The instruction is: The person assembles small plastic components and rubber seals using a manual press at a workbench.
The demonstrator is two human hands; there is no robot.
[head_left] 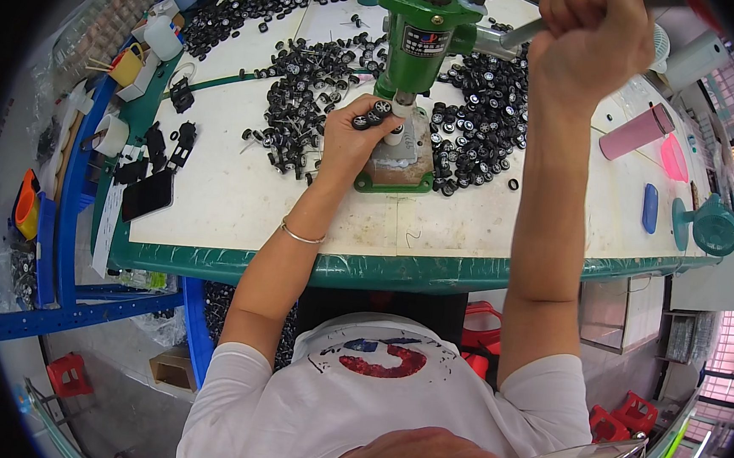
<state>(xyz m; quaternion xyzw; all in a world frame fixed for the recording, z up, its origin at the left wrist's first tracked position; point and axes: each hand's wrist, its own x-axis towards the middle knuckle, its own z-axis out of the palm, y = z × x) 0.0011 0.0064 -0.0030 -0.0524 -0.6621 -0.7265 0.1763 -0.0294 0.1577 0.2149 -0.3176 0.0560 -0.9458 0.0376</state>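
Observation:
A green hand press [418, 41] stands at the table's far middle, its ram directly above a metal block on the base [394, 178]. My left hand [352, 137] is closed on small black toy wheels [381, 108] with silver spokes, held beside the ram; its fingertips reach in by a white cylindrical piece [396, 135] under the ram. Raised at the upper right, my right hand [592, 53] is wrapped round the press's metal lever [525, 32]. Part of the lever is hidden behind that hand.
Loose wheels with axles [294, 109] are heaped left of the press, more wheels [480, 126] to its right. A phone [148, 195] and black parts [184, 144] lie at the left. Rightward are a pink tumbler [638, 131], a blue case [649, 208] and a green fan [714, 225].

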